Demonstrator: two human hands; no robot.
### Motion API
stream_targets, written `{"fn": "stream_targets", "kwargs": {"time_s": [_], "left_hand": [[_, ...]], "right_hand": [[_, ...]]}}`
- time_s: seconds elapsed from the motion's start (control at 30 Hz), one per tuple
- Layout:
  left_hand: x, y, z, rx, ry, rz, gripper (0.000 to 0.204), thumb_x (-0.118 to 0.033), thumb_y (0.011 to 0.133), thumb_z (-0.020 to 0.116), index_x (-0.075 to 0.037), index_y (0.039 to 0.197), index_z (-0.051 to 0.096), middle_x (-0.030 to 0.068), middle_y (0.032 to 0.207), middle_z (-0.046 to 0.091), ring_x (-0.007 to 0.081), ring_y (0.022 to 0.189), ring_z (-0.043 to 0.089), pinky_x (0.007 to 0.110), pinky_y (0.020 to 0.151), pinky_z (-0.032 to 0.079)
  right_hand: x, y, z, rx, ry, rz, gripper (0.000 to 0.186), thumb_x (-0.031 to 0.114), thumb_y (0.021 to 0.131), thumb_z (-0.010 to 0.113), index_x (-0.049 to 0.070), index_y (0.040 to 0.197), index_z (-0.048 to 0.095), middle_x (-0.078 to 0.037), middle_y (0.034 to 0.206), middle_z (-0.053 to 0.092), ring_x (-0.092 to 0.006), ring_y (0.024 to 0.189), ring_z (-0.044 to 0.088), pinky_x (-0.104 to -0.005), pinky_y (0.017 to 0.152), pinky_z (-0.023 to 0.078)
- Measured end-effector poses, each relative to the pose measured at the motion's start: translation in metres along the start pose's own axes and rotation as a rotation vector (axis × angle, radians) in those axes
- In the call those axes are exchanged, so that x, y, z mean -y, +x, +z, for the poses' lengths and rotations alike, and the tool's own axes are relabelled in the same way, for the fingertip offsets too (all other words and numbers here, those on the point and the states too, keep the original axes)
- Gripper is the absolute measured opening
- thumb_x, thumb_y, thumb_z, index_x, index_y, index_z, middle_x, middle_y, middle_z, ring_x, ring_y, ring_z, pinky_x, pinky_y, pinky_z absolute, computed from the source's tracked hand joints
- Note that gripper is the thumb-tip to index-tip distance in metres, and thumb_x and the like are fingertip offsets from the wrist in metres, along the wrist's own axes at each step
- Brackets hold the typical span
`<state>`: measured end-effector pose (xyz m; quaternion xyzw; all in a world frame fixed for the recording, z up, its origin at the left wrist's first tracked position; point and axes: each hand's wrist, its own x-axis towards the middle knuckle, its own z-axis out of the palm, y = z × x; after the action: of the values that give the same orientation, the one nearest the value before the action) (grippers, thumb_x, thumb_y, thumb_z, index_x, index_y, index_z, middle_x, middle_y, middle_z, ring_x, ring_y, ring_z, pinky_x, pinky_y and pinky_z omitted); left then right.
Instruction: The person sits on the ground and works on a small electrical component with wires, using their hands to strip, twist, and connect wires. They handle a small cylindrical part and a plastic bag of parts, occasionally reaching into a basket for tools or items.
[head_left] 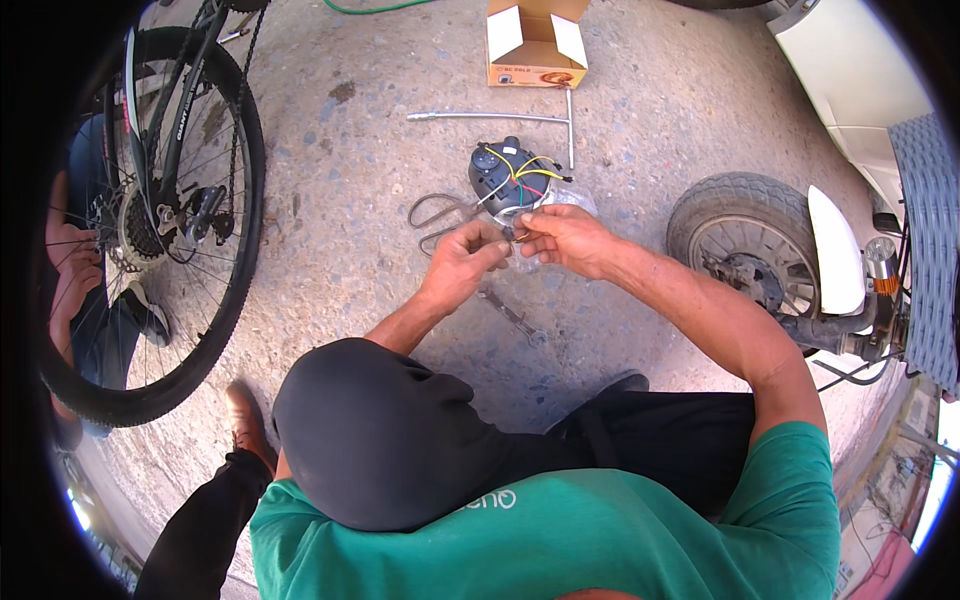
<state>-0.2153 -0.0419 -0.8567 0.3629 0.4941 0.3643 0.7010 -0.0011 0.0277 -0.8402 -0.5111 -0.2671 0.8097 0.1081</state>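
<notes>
My left hand [468, 260] and right hand [566, 241] meet just in front of a black rounded housing [500, 180], both with fingers pinched closed. Between the fingertips is a thin wire with a small orange-coloured bit [520, 237]; its end is mostly hidden. What my left fingers grip does not show clearly. The housing lies on the ground with yellow, red, teal and white wires coming out of its back. Crumpled clear plastic [574, 199] lies beside and partly under it. A dark flat strap [440, 212] is looped to the left of the housing.
A T-handle wrench [490, 117] lies beyond the housing, below an open cardboard box [537, 74]. A combination wrench [514, 317] lies nearer me. At left stands a bicycle wheel [250, 190] with another person's hand [75, 265] behind it. A spoked-rim wheel [745, 235] and white fender [833, 255] are at right.
</notes>
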Motion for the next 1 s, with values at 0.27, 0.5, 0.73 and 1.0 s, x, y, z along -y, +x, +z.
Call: {"fn": "stream_targets", "kwargs": {"time_s": [0.27,0.5,0.73,1.0], "left_hand": [[0.000,-0.001,-0.002,0.039,-0.126,-0.026,0.022,-0.015,0.098,0.064,-0.002,0.116,0.062,0.0079,0.106,0.069,0.0168,0.089,0.068,0.031,0.081,0.053],[0.013,0.005,-0.001,0.107,-0.111,0.117,0.020,-0.006,0.095,0.066,-0.002,0.114,0.061,0.0051,0.103,0.068,0.0140,0.091,0.065,0.032,0.079,0.054],[0.005,0.006,-0.005,0.008,0.344,0.132,0.013,-0.006,0.092,0.068,0.001,0.103,0.066,0.0039,0.092,0.067,0.0128,0.084,0.063,0.031,0.077,0.052],[-0.012,0.000,-0.001,0.046,0.458,0.088,0.019,-0.012,0.091,0.071,0.002,0.103,0.067,0.0032,0.089,0.066,0.0098,0.081,0.059,0.029,0.074,0.050]], "right_hand": [[-0.002,0.002,0.004,-0.049,0.014,-0.003,0.019,0.023,0.098,0.070,0.008,0.108,0.063,-0.004,0.100,0.070,-0.0120,0.085,0.068,-0.0288,0.077,0.055],[-0.004,0.001,0.006,0.017,0.073,-0.007,0.015,0.017,0.096,0.069,0.008,0.106,0.063,-0.003,0.096,0.071,-0.0119,0.083,0.068,-0.0276,0.075,0.055],[-0.003,-0.001,-0.002,-0.021,-0.203,0.092,0.019,0.023,0.096,0.070,0.009,0.108,0.064,-0.002,0.098,0.072,-0.0099,0.078,0.067,-0.0256,0.065,0.051],[0.002,-0.003,-0.004,-0.075,-0.208,0.016,0.023,0.027,0.101,0.065,0.008,0.113,0.063,-0.003,0.102,0.071,-0.0095,0.079,0.066,-0.0256,0.067,0.052]]}}
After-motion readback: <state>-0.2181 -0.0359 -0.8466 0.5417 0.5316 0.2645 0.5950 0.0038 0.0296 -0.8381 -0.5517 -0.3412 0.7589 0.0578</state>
